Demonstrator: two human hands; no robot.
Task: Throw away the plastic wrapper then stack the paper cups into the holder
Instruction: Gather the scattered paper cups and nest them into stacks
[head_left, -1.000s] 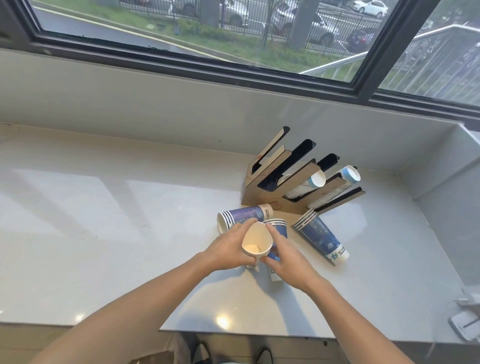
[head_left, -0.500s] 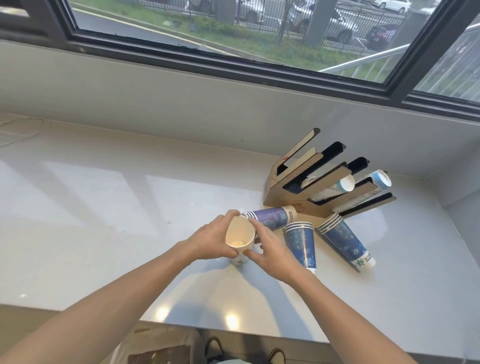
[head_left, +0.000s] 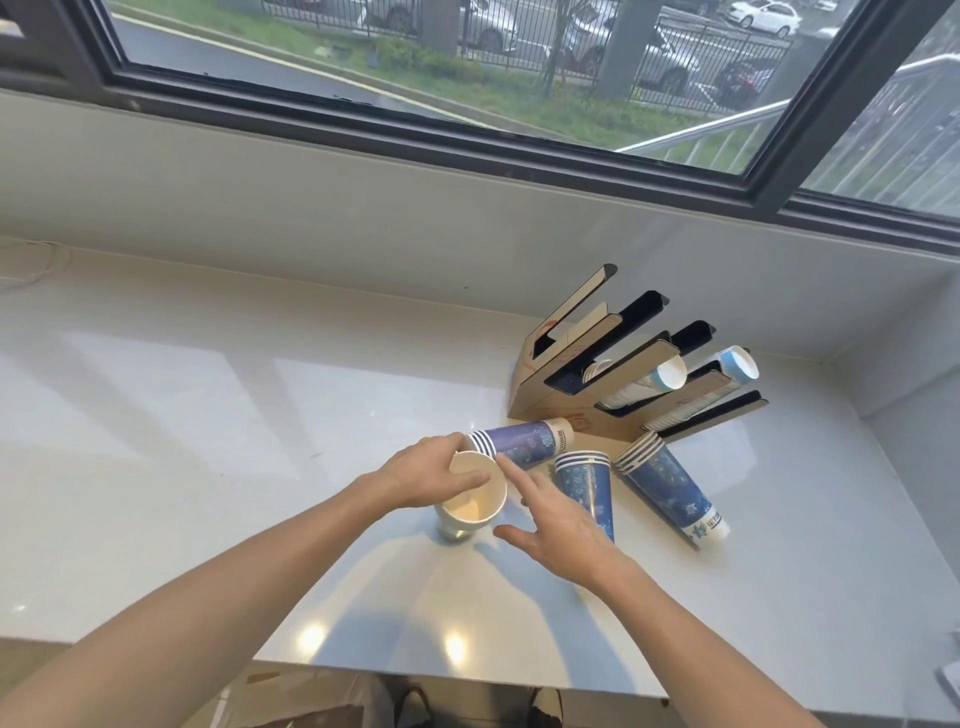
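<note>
An upright paper cup (head_left: 474, 506) stands on the white counter (head_left: 208, 467), mouth up. My left hand (head_left: 426, 475) grips its rim, thumb over the edge. My right hand (head_left: 558, 519) hovers just to the cup's right with fingers spread, holding nothing. Three blue cup stacks lie on their sides behind: one (head_left: 524, 441) pointing right, one (head_left: 587, 483) in the middle, one (head_left: 670, 491) angled to the right. The wooden slotted holder (head_left: 587, 384) stands at the back right, with two stacks of cups (head_left: 670, 374) in its slots. No plastic wrapper is visible.
A grey wall and a dark-framed window (head_left: 467, 135) run behind the counter. The counter's front edge (head_left: 467, 675) is close to my body, with the floor and shoes below. A side wall (head_left: 924, 405) closes the right end.
My right hand has let go of the cup and opened beside it. The cup now stands on the counter under my left hand. The camera has shifted left.
</note>
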